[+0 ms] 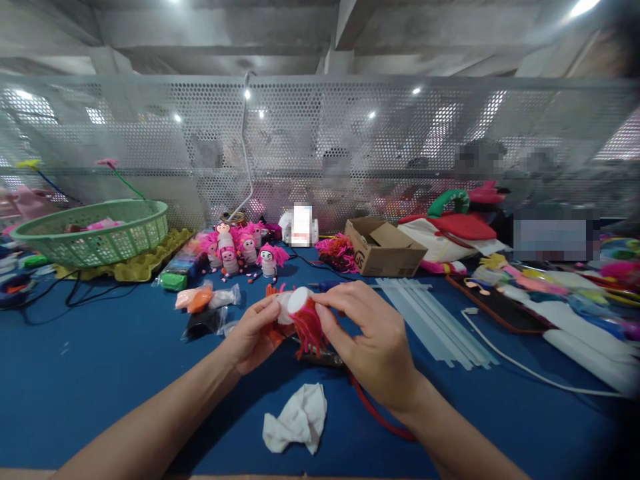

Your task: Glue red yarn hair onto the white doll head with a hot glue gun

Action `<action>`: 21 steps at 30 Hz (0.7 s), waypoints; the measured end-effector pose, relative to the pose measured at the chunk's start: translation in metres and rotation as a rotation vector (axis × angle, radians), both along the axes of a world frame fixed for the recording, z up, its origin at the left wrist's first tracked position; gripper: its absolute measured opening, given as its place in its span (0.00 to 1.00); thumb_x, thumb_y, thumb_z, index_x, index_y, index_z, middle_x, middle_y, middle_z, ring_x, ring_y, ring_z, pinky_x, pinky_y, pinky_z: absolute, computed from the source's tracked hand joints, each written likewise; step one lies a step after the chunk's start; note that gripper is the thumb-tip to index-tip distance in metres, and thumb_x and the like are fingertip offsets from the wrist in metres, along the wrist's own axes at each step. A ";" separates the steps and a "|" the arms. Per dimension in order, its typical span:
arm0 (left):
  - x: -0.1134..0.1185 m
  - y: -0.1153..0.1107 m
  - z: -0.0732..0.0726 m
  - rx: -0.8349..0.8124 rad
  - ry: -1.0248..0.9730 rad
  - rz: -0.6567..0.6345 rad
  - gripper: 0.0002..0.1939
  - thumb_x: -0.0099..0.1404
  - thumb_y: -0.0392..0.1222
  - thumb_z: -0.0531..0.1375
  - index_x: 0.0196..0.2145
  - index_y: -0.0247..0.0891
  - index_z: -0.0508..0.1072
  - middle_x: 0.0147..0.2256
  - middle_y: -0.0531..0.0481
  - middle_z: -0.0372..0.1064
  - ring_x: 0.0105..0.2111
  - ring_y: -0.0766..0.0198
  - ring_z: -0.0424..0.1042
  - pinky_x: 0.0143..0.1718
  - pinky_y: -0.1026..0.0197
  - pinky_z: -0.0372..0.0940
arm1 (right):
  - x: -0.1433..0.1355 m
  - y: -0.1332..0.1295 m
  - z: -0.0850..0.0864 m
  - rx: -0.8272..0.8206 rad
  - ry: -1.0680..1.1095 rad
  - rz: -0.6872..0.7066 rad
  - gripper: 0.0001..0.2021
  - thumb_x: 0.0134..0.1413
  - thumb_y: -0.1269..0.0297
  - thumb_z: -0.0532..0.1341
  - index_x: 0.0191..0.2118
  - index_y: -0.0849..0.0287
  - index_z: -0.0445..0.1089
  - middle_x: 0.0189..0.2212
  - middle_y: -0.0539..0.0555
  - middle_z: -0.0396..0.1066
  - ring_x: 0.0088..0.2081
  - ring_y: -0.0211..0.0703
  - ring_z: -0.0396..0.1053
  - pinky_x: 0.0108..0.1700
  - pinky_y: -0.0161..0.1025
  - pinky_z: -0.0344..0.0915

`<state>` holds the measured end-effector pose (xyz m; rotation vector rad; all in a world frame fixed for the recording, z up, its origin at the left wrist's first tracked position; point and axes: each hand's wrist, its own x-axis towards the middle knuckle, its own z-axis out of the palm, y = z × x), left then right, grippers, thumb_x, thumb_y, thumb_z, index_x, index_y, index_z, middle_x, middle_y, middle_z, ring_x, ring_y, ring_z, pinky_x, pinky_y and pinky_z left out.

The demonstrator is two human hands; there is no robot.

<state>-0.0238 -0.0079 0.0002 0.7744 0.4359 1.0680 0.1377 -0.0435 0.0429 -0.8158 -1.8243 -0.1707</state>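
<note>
Between my two hands, above the blue table, is a small white doll body (286,308) with a round white end and red and pink yarn hair (310,330) hanging from it. My left hand (257,333) holds the body from the left, thumb on top. With thumb and forefinger, my right hand (373,340) pinches the yarn at the edge of the white end. Below the hands lies a dark tool (320,360), partly hidden, its kind unclear. A crumpled white tissue (296,420) rests nearer to me.
Several pink-haired dolls (230,257) stand at the back. Left of them is a green basket (100,233). Clay packets (200,299) lie front left. A cardboard box (383,247), yarn (336,253), translucent glue sticks (430,320) and a white cable (520,367) are on the right.
</note>
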 end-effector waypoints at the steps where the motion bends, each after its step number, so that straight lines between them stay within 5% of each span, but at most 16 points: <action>1: 0.000 0.000 0.000 0.001 -0.001 0.001 0.17 0.49 0.41 0.64 0.38 0.32 0.73 0.33 0.47 0.73 0.32 0.66 0.70 0.36 0.66 0.62 | 0.000 0.000 0.000 0.004 -0.003 -0.004 0.07 0.50 0.74 0.55 0.32 0.59 0.69 0.26 0.54 0.70 0.31 0.40 0.66 0.34 0.40 0.65; 21: 0.000 -0.001 0.000 0.012 0.020 -0.002 0.18 0.48 0.42 0.65 0.37 0.32 0.74 0.32 0.48 0.72 0.31 0.67 0.69 0.35 0.66 0.62 | -0.001 -0.002 -0.001 -0.011 0.007 0.006 0.07 0.49 0.76 0.54 0.31 0.58 0.67 0.27 0.53 0.68 0.32 0.40 0.65 0.35 0.41 0.64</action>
